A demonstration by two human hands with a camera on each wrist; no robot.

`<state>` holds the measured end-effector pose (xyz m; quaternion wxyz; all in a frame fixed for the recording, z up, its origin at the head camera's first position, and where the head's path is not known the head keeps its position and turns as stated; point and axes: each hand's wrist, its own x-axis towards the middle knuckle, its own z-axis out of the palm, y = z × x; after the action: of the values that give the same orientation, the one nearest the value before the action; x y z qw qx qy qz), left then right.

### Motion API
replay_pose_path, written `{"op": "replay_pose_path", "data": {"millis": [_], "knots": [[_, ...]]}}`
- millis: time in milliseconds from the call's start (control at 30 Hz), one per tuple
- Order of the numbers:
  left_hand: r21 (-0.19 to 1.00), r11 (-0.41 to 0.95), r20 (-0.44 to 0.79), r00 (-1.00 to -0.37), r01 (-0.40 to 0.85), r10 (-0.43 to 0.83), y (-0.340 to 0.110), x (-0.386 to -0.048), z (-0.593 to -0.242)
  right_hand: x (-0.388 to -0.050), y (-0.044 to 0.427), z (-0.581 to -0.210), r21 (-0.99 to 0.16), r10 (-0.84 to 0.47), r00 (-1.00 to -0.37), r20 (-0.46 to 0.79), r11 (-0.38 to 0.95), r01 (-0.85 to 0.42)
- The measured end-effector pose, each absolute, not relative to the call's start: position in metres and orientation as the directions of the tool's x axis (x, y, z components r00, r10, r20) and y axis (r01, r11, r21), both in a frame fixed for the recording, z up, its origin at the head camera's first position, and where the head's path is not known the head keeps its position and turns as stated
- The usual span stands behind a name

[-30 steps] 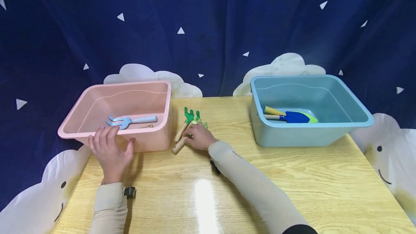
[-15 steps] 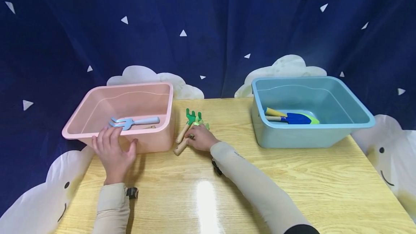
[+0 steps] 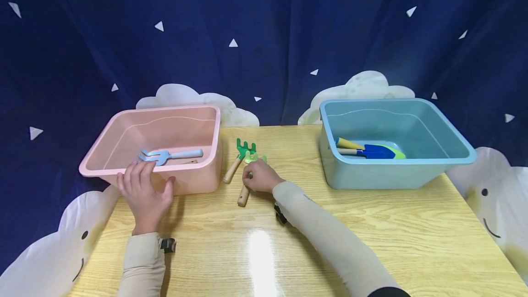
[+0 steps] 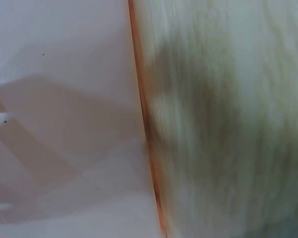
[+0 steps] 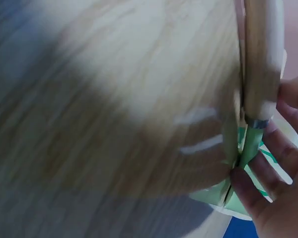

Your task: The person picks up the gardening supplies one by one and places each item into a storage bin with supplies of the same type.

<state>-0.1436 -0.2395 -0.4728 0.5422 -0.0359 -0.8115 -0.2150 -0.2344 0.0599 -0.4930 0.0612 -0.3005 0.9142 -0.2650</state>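
My right hand (image 3: 261, 176) pinches a light green toy hand rake (image 3: 243, 196) by its neck, where the wooden handle meets the head. Its handle points towards me; the prongs poke out beyond my fingers. In the right wrist view the rake's wooden handle (image 5: 263, 59) and metal collar show beside my fingers. Just left lies a dark green rake (image 3: 246, 149) with a wooden handle. My left hand (image 3: 146, 198) holds the front rim of the pink bin (image 3: 198, 180), fingers over the rim, thumb against the outer wall. Inside that bin lies a light blue fork (image 3: 158, 156).
On the right stands a blue bin (image 3: 383, 175) with a blue trowel (image 3: 375, 151) and a yellow-handled tool (image 3: 348, 143) in it. Both bins rest on a wooden table (image 3: 214, 251). Behind hangs a dark blue curtain (image 3: 264, 35) with white triangles and clouds.
My right hand has shifted slightly right with the light green rake, whose handle has swung away from the dark green rake and towards me. The left hand keeps its place on the pink bin.
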Motion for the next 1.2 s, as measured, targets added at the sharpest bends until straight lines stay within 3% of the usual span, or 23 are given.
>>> {"op": "replay_pose_path", "data": {"millis": [300,467,600,800,1200], "knots": [[0.319,0.901,0.891,-0.417,0.293,-0.18,-0.24,-0.143,-0.473,-0.225,0.08,-0.493,-0.49,-0.547,-0.828,0.126,0.691,-0.531],[0.325,0.9,0.894,-0.405,0.291,-0.191,-0.241,-0.142,-0.472,-0.21,0.079,-0.484,-0.499,-0.325,-0.944,0.053,0.811,-0.306],[0.321,0.902,0.897,-0.398,0.288,-0.192,-0.241,-0.142,-0.472,-0.202,0.075,-0.473,-0.483,-0.221,-0.968,-0.119,0.865,-0.138],[0.33,0.898,0.89,-0.412,0.29,-0.195,-0.24,-0.143,-0.474,-0.198,0.079,-0.468,-0.456,-0.247,-0.942,-0.227,0.882,-0.121],[0.31,0.904,0.899,-0.399,0.293,-0.179,-0.238,-0.145,-0.474,-0.21,0.127,-0.483,-0.654,-0.342,-0.917,-0.206,0.745,-0.131]]}}
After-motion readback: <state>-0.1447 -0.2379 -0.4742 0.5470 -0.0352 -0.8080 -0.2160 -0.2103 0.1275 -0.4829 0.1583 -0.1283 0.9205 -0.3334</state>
